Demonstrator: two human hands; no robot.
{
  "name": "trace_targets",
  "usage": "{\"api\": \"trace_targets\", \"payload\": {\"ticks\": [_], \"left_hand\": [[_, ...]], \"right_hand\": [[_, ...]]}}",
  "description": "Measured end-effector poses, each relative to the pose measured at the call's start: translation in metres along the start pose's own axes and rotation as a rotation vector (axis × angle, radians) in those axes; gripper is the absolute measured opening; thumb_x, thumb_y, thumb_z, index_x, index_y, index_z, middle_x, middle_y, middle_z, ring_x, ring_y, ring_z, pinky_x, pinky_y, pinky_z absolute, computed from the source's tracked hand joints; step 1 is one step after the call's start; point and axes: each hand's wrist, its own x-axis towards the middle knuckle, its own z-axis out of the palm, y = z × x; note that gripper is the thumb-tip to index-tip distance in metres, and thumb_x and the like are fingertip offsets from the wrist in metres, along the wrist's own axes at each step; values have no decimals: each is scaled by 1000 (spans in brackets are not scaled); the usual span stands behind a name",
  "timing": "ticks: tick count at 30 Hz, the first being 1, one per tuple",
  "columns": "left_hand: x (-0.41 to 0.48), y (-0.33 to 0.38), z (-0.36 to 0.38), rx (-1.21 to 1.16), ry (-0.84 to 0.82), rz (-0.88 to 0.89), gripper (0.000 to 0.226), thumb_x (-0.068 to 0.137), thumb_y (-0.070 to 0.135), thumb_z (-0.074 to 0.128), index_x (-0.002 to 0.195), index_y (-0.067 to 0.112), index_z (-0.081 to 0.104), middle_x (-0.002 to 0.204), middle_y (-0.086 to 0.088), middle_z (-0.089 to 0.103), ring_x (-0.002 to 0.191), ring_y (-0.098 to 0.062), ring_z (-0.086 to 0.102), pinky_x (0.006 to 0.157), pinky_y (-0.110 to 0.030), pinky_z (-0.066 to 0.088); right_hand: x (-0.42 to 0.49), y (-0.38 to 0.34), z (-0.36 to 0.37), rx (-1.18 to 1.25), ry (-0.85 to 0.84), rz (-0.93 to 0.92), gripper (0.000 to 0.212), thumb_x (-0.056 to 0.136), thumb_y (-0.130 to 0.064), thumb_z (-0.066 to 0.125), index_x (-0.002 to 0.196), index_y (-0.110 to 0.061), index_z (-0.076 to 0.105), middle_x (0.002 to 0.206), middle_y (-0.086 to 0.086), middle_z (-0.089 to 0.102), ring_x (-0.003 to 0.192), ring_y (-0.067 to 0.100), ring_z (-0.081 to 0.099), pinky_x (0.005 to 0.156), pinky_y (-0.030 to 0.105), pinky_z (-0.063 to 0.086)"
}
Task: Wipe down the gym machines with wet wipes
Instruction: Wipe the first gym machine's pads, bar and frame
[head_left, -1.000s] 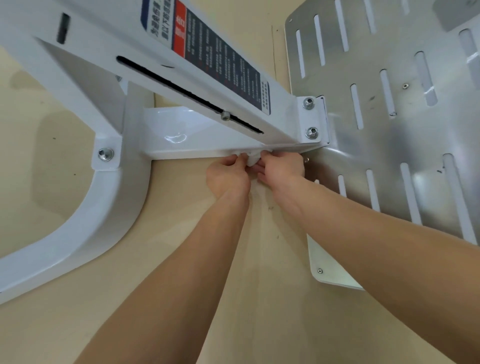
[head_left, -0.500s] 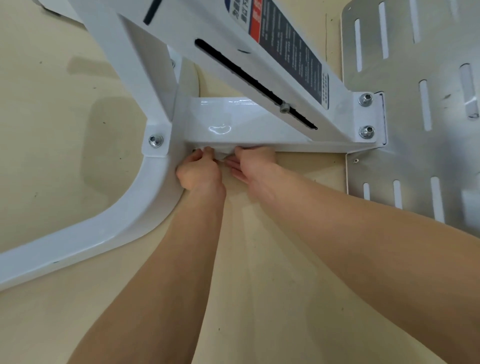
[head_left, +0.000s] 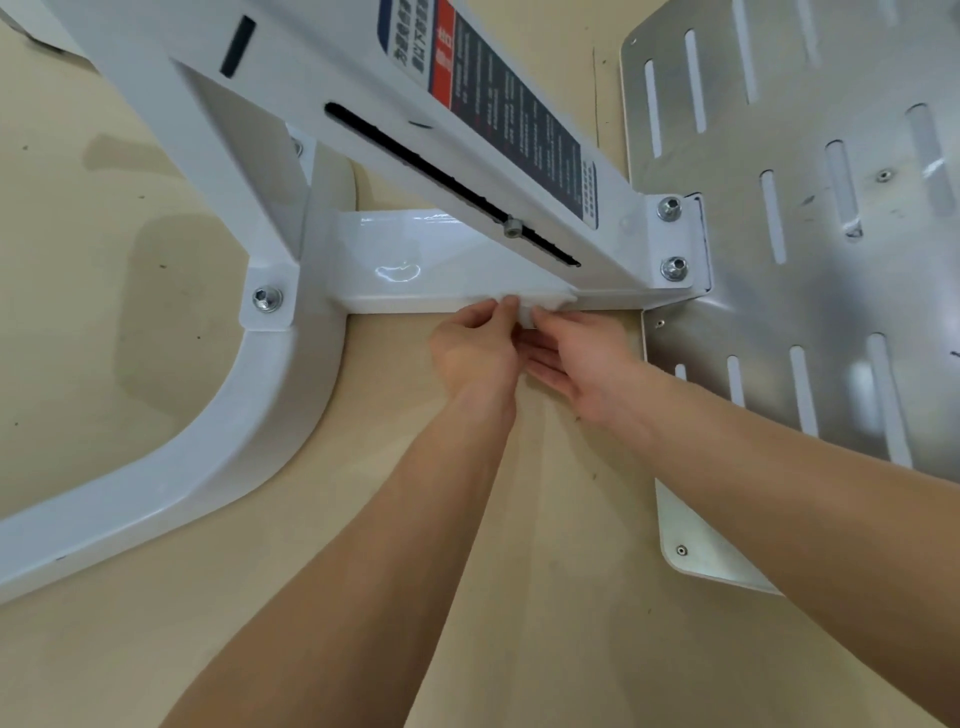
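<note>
White crossbar (head_left: 415, 270) of machine frame (head_left: 171, 441), low over tan floor (head_left: 104, 322). Wet wipe (head_left: 537, 303) draped on crossbar's near edge, toward its right end, a fold hanging below the edge. Left hand (head_left: 475, 358): fingers curled, tips pinching the wipe's left part. Right hand (head_left: 584, 364): thumb and forefinger pinch the hanging fold; the other fingers lie straight and close together beneath, pointing left. Slotted metal plate (head_left: 810, 270) just right.
</note>
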Motion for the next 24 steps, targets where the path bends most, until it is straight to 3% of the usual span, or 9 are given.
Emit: {"api": "trace_targets", "payload": {"ticks": [2, 5, 11, 15, 18, 22, 24], "left_hand": [[-11, -1, 10, 88, -55, 38, 15, 86, 22, 77, 97, 12, 74, 92, -4, 76, 87, -22, 74, 87, -41, 60], [-25, -2, 16, 179, -116, 70, 14, 87, 26, 75, 96, 16, 73, 92, -1, 75, 86, -21, 74, 88, -43, 59], [-48, 2, 10, 379, -195, 172, 14, 85, 36, 76, 89, 22, 76, 87, 6, 75, 84, -16, 71, 87, -41, 57], [-59, 17, 3, 380, -266, 181, 7, 90, 31, 74, 86, 26, 76, 85, 8, 75, 80, -10, 68, 86, -35, 57], [-67, 29, -1, 332, -374, 230, 13, 93, 24, 69, 90, 19, 80, 79, 6, 75, 66, -2, 60, 71, -23, 54], [-72, 46, -5, 329, -420, 219, 16, 95, 21, 65, 106, 20, 77, 95, 5, 75, 71, -4, 62, 60, -13, 49], [-70, 54, -8, 348, -387, 204, 18, 96, 20, 63, 110, 22, 75, 99, 5, 74, 74, -7, 63, 62, -16, 50]], "right_hand": [[-3, -4, -14, -25, 59, -12, 14, 100, -20, 60, 108, -11, 68, 95, 7, 74, 81, 14, 72, 77, 27, 59], [-9, -4, -28, -95, 150, -39, 11, 99, -22, 61, 94, -14, 67, 86, 5, 72, 71, 15, 71, 68, 28, 59], [-28, -5, -37, -191, 229, -200, 7, 96, -17, 64, 91, -15, 67, 93, 6, 76, 74, 17, 76, 72, 36, 59], [-44, -12, -39, -220, 163, -283, 10, 96, -25, 65, 99, -20, 73, 93, -1, 76, 83, 16, 75, 75, 34, 62], [-51, -18, -39, -241, 91, -348, 8, 94, -28, 68, 97, -24, 74, 95, -1, 77, 88, 16, 75, 80, 37, 62], [-44, -46, -49, -356, 261, -550, 5, 88, -29, 70, 85, -28, 73, 82, -7, 73, 84, 21, 71, 84, 44, 60], [-37, -67, -53, -534, 374, -701, 11, 89, -25, 67, 96, -29, 75, 88, -12, 69, 84, 13, 67, 82, 30, 54]]}}
